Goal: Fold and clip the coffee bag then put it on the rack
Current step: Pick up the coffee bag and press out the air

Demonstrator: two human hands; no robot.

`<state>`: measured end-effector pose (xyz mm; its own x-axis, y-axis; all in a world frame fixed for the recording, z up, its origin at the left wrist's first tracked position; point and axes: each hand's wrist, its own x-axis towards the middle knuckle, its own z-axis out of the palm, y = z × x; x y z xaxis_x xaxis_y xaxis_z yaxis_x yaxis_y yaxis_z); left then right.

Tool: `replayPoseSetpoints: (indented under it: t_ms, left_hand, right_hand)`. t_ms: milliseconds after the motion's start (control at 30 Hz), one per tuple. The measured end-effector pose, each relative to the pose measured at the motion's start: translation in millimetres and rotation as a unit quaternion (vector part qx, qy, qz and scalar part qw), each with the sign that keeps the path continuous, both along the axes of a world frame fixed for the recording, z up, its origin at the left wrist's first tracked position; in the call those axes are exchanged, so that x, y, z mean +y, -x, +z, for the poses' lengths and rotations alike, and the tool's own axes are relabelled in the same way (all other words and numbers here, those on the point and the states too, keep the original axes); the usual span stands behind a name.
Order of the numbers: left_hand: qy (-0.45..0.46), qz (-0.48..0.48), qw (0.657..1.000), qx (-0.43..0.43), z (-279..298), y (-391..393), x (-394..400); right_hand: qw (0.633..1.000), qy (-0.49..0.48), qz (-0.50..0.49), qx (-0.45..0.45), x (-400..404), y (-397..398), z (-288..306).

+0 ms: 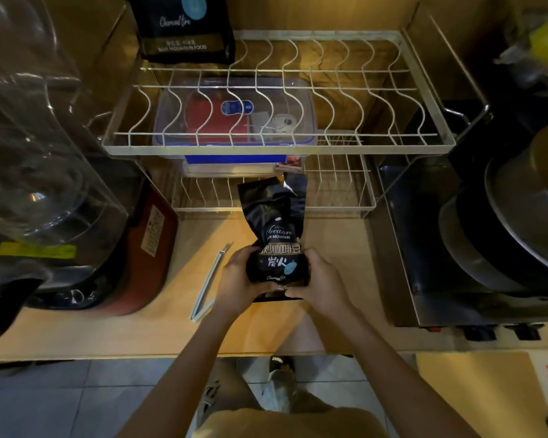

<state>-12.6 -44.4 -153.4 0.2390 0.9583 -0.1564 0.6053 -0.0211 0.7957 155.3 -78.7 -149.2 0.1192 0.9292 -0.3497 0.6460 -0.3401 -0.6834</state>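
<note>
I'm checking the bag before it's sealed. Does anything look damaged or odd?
The coffee bag held by both hands, left hand and right hand, has a crumpled, unevenly torn open top. The clip lies unused beside it.

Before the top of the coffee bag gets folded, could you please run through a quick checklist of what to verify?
1. Black foil coffee bag held on both sides by left hand and right hand: ok.
2. Bag top folded: not ok, open and crumpled.
3. Long pale sealing clip on the wooden counter, beside left hand: ok.
4. White wire rack has free slots: ok.
5. Bag contents level: cannot tell.
</note>
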Motion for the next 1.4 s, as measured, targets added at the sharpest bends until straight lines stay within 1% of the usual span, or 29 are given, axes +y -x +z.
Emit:
replayPoseSetpoints:
  t_ms: [100, 200, 267, 367, 433, 500, 600, 667, 700, 733, 767, 800, 867, 900, 933, 967, 1067, 1133, 1200, 1267, 1333, 1400]
  left_hand:
    - [-0.038, 0.011, 0.999, -0.007, 0.0, -1.8, -4.7]
    - [-0.073, 0.028, 0.997, -0.013, 3.6, -6.2, -8.2]
    - [-0.084, 0.032, 0.996, -0.008, 3.2, -8.9, -11.6]
    - [-0.085, 0.039, 0.996, 0.007, -2.0, -9.2, -19.0]
    - [-0.089, 0.037, 0.995, 0.015, -3.2, -7.7, -21.3]
    - [-0.084, 0.024, 0.996, 0.020, 0.3, -4.8, -20.2]
    - [-0.057, 0.016, 0.998, 0.000, 13.8, 2.8, -16.9]
    - [-0.041, 0.060, 0.997, -0.029, 32.1, 6.0, -15.1]
    - [-0.057, 0.089, 0.993, -0.045, 45.3, 6.3, -14.0]
    - [-0.095, 0.103, 0.989, -0.052, 60.6, 5.3, -12.3]
    - [-0.148, 0.092, 0.984, -0.044, 77.7, 2.9, -10.8]
    - [-0.208, 0.057, 0.976, -0.027, 94.1, -0.5, -8.7]
    - [-0.310, -0.044, 0.949, 0.037, 121.1, -11.7, -3.6]
    - [-0.338, -0.090, 0.934, 0.070, 129.2, -18.6, -0.5]
    - [-0.347, -0.126, 0.924, 0.099, 135.0, -26.6, 2.4]
    - [-0.338, -0.149, 0.921, 0.120, 137.9, -34.8, 5.8]
    - [-0.274, -0.173, 0.930, 0.172, 137.5, -55.2, 16.8]
    - [-0.221, -0.201, 0.931, 0.209, 132.1, -63.0, 21.0]
    - [-0.179, -0.215, 0.934, 0.223, 127.4, -65.0, 20.1]
    - [-0.166, -0.190, 0.946, 0.205, 123.7, -62.1, 15.7]
    - [-0.174, -0.158, 0.958, 0.165, 121.6, -58.0, 12.2]
    - [-0.182, -0.131, 0.968, 0.116, 120.0, -54.5, 8.7]
  right_hand:
    - [0.998, -0.051, -0.016, -0.024, -3.5, 3.2, -1.2]
    - [0.995, -0.091, -0.043, 0.005, -4.2, 5.3, -4.2]
    - [0.994, -0.097, -0.047, 0.024, -6.9, 6.7, -7.9]
    - [0.993, -0.104, -0.037, 0.031, -15.3, 8.7, -11.1]
    - [0.990, -0.125, -0.044, 0.037, -19.6, 9.3, -10.5]
    - [0.984, -0.150, -0.076, 0.065, -20.5, 9.5, -8.9]
    - [0.968, -0.167, -0.142, 0.121, -16.5, 10.4, -6.3]
    - [0.963, -0.163, -0.176, 0.121, -13.1, 12.3, -5.5]
    - [0.961, -0.162, -0.190, 0.122, -11.7, 13.2, -5.5]
    - [0.957, -0.163, -0.203, 0.127, -10.3, 14.0, -5.8]
    - [0.953, -0.165, -0.214, 0.134, -9.3, 14.6, -6.2]
    - [0.950, -0.169, -0.222, 0.141, -8.5, 14.9, -6.7]
    - [0.946, -0.177, -0.229, 0.144, -8.2, 14.6, -9.2]
    - [0.946, -0.183, -0.228, 0.141, -8.2, 14.7, -10.0]
    - [0.945, -0.191, -0.226, 0.136, -8.8, 14.5, -10.7]
    - [0.945, -0.200, -0.223, 0.133, -9.5, 14.5, -11.1]
    - [0.943, -0.214, -0.218, 0.134, -14.4, 12.5, -12.8]
    - [0.947, -0.199, -0.213, 0.135, -18.5, 10.0, -13.4]
    - [0.951, -0.168, -0.222, 0.136, -22.6, 8.2, -16.5]
    - [0.943, -0.133, -0.254, 0.170, -28.7, 8.6, -19.9]
    - [0.937, -0.092, -0.269, 0.204, -35.7, 11.7, -24.3]
    - [0.948, -0.042, -0.248, 0.194, -41.2, 17.8, -29.5]
